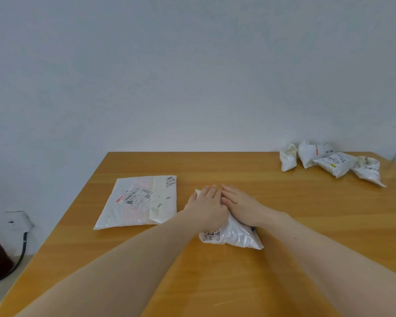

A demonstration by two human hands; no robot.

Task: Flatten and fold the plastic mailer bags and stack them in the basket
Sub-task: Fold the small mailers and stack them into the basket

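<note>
— Both hands press flat on one bag? Left hand (207, 205) and right hand (238, 203)?

— Yes, fingers straight, side by side on the white mailer bag (234, 235). Its long axis runs from 11 to 5 o'clock; the free end lies at 5 o'clock, nearer to the right hand.

— And the basket?

— Not in view.

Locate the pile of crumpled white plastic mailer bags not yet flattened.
In the head view, the pile of crumpled white plastic mailer bags sits at the wooden table's far right corner, against the wall, well away from both hands.
</note>
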